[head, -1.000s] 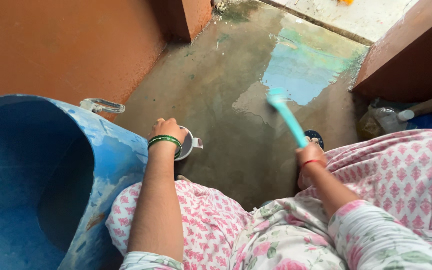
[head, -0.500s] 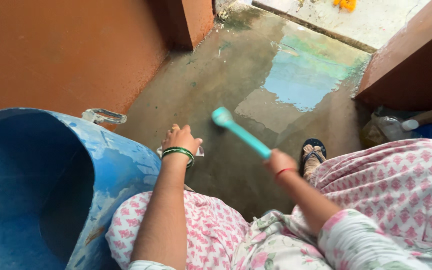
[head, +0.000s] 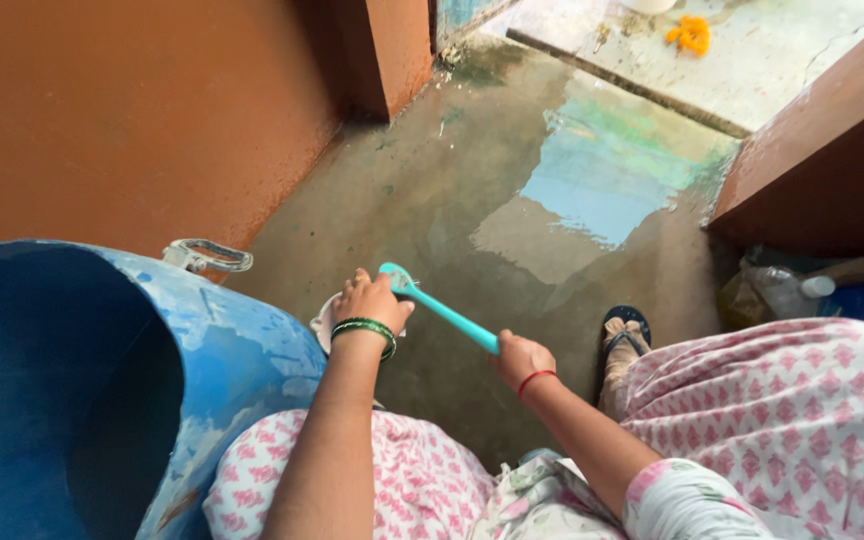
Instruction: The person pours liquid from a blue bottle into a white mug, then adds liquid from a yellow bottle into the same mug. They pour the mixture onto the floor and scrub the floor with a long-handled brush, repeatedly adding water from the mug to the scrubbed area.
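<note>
Where held, teal brush (head: 442,312) diagonal, head up-left

I count two hands in frame: one left hand (head: 372,300) and one right hand (head: 518,358). One turquoise brush (head: 439,306), gripped by the right hand. One small white cup (head: 324,322), under the left hand's hold. One blue drum (head: 102,390), just left of that hold. One sandalled foot (head: 622,335), right of the brush grip. One clear bottle (head: 787,290), farther right.
</note>
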